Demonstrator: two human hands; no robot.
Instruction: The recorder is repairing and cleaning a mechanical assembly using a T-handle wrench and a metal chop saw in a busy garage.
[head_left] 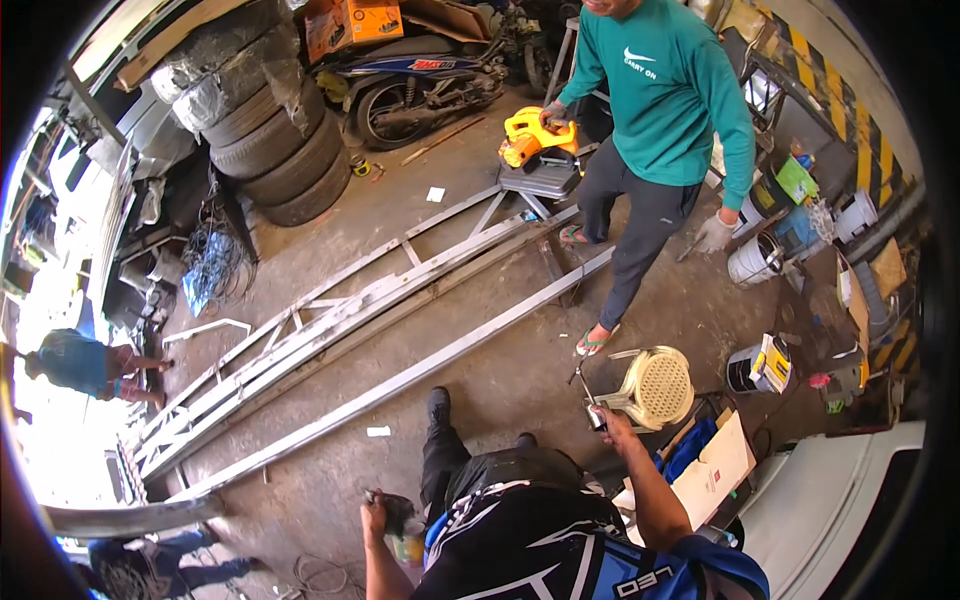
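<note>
1. In the head view, the right hand (612, 418) is raised to the person's right, its fingers closed around the handle of a slim metal tool (587, 392) whose tip points up and away; the kind of tool cannot be told. It is held just beside a cream plastic chair (657, 385) lying tipped on the concrete floor (500, 370), apparently clear of the chair.
2. The left hand (376, 508) is held low at the person's left, wrapped around a small dark tool (396, 512); its front end is hidden by the knee, so what it meets cannot be told.
3. A long metal bar (400, 385) is laid slantwise on the floor just ahead of the person's black shoe (438, 405), with a welded metal frame (330, 325) beyond it, probably set flat so the long pieces stay straight and reachable.
4. A yellow cut-off saw (535, 140) is stood at the far end of the frame, and a gloved hand of another person (552, 113) in a green shirt is rested on it.
5. As for containers, a white bucket (752, 262) is stood at the right near that person's other glove; its contents are not clear. An open cardboard box (712, 462) lies near the chair, with blue cloth beside it.
6. Stacked tyres (265, 130) are piled at the back.
</note>
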